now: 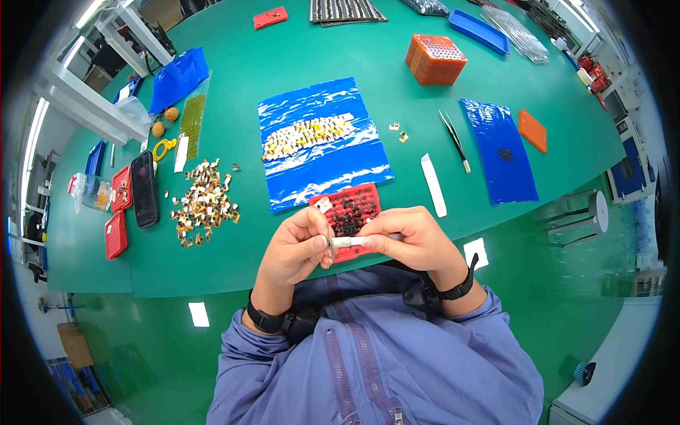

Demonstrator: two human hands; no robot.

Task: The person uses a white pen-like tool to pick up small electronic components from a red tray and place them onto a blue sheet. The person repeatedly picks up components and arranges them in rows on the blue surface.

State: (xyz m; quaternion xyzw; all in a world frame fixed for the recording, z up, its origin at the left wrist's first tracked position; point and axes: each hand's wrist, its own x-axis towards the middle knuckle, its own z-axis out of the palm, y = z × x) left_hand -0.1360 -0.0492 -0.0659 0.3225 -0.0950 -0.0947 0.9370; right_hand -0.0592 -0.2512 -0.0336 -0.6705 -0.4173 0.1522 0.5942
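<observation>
My left hand and my right hand meet near the table's front edge, both closed in a pinch. Between their fingertips runs a small whitish piece, narrow and lying crosswise; its exact kind is too small to make out. Just beyond and partly under the hands lies a red tray with many small black parts in it. Past the tray, a blue sheet carries rows of small white and gold parts.
On the left, loose gold and white pieces are heaped beside a black phone and red trays. Toward the right lie a white strip, tweezers and a second blue sheet. An orange tray stack stands farther back.
</observation>
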